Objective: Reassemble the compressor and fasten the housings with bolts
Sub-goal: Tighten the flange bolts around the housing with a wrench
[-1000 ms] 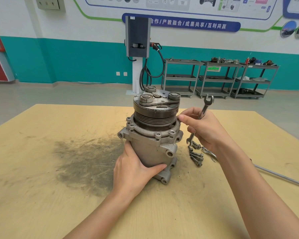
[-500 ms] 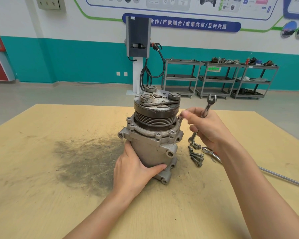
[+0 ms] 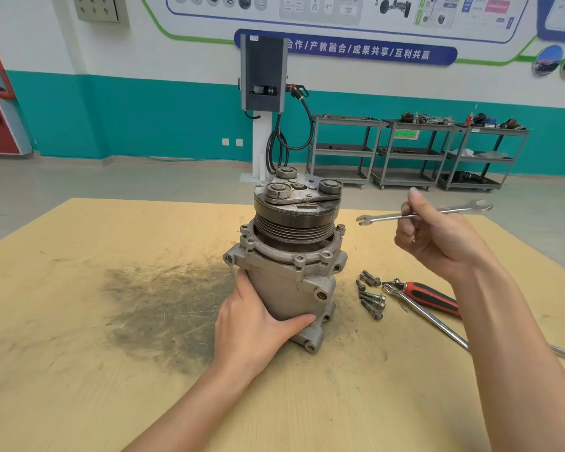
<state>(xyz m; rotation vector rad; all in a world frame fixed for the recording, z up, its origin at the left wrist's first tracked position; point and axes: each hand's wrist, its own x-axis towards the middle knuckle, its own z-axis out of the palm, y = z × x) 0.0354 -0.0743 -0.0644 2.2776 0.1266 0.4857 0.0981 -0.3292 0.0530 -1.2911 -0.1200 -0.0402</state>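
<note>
Left hand steadies the compressor; right hand pinches the spanner, which could slip off the right-rim bolt and round it

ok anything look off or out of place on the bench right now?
Two things. A dark, greasy smear with scratch marks stains the wooden table left of the compressor. One bolt stands in the flange; the other holes look empty, with loose bolts on the table to its right. Nothing looks broken.
</note>
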